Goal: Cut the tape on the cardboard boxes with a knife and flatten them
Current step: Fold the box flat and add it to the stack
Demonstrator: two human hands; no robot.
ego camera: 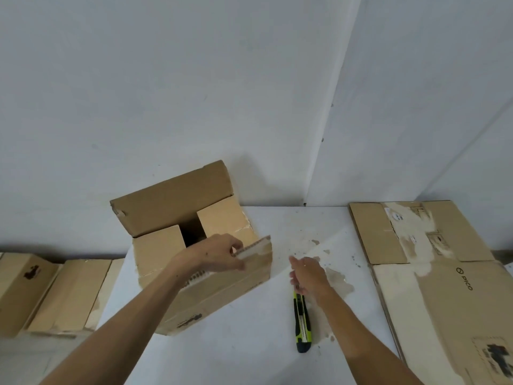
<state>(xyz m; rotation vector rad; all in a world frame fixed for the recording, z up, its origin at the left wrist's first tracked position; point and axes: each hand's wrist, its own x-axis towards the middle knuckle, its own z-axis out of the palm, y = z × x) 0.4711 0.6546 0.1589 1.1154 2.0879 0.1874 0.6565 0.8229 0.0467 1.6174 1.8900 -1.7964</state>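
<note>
An open brown cardboard box (pixel 211 290) stands on the white table (pixel 249 351), its far flap (pixel 172 201) raised and both side flaps folded inward. My left hand (pixel 219 257) pinches the edge of the near flap (pixel 259 245), which is lifted. A green and black utility knife (pixel 302 323) lies on the table to the right of the box, pointing away from me. My right hand (pixel 308 276) is over its far end, with fingers curled round that end and the index finger stretched out.
Flattened cardboard boxes (pixel 433 273) lie stacked on the table's right side. At the left, below table level, sit two more brown boxes (pixel 19 290) (pixel 72 293). White walls meet in a corner behind the table. Worn patches mark the tabletop near the knife.
</note>
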